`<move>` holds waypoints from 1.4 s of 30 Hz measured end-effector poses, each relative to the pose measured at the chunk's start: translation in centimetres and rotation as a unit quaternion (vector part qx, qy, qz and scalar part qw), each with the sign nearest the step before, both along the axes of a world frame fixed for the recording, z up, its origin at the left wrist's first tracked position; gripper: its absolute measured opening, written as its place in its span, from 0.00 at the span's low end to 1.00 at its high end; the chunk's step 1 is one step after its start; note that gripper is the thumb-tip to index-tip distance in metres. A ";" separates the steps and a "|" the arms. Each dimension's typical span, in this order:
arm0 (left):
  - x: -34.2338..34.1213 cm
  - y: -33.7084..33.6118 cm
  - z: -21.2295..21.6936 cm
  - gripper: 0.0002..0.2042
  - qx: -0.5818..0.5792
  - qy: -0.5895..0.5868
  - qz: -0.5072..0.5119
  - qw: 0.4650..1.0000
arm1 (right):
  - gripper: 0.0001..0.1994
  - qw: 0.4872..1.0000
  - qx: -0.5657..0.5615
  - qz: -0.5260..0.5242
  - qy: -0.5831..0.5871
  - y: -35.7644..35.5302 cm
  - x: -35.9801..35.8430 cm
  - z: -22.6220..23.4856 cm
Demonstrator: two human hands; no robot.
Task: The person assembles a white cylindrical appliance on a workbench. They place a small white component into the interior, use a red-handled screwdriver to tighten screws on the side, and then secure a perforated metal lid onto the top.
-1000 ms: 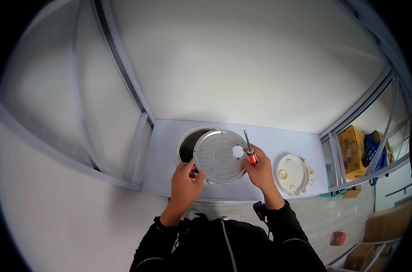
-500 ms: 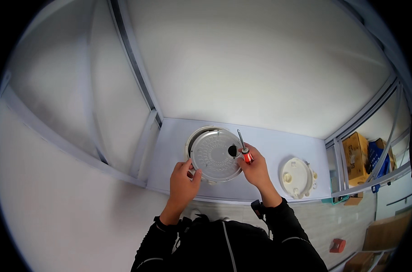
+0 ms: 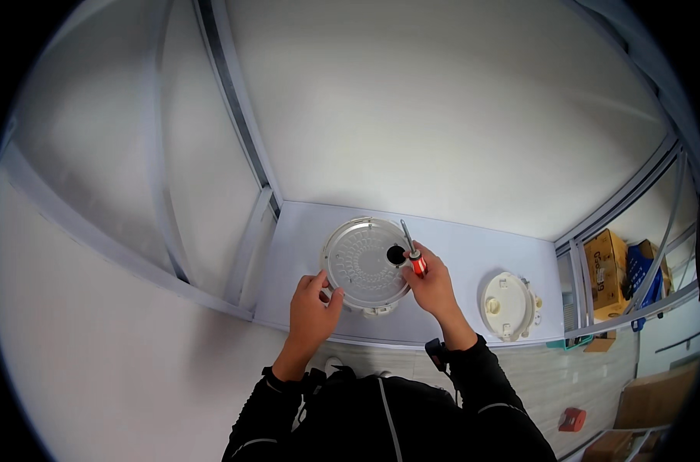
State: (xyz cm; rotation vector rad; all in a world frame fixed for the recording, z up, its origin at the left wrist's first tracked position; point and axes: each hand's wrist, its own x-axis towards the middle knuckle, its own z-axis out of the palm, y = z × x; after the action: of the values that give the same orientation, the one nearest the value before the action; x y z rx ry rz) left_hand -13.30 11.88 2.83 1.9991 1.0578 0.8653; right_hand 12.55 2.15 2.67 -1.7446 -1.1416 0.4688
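Note:
A round silver metal plate with a dark hole near its right side lies flat on a round white appliance at the middle of the white table. My left hand grips the plate's lower left rim. My right hand holds a screwdriver with a red handle and thin metal shaft, upright by the plate's right edge, next to the dark hole.
A round white lid part lies on the table to the right. Cardboard boxes and a blue item sit beyond the table's right end. White panel walls enclose the table on the back and left. A small red object lies on the floor.
The silver plate has been lowered flat over the dark opening of the appliance. A white cap seen on the plate earlier is gone, leaving a dark hole. My right hand stayed at the right rim.

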 end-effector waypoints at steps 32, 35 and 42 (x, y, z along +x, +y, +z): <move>0.7 1.8 -0.4 0.23 0.016 -0.003 0.005 1.000 | 0.16 0.999 0.017 -0.016 -0.049 1.0 -0.1 0.5; 1.3 2.1 0.2 0.24 -0.030 -0.013 0.031 0.999 | 0.15 0.996 0.009 -0.013 -0.093 1.0 -0.2 0.7; 1.6 2.1 -0.4 0.26 -0.048 -0.019 0.030 0.998 | 0.16 0.993 0.009 -0.020 -0.119 1.1 -0.3 0.3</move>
State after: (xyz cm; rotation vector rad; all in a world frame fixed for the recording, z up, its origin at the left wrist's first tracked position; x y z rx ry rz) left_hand -11.69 13.97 2.42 1.8743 1.1210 0.8636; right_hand 12.25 3.28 2.98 -1.8400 -1.2692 0.2287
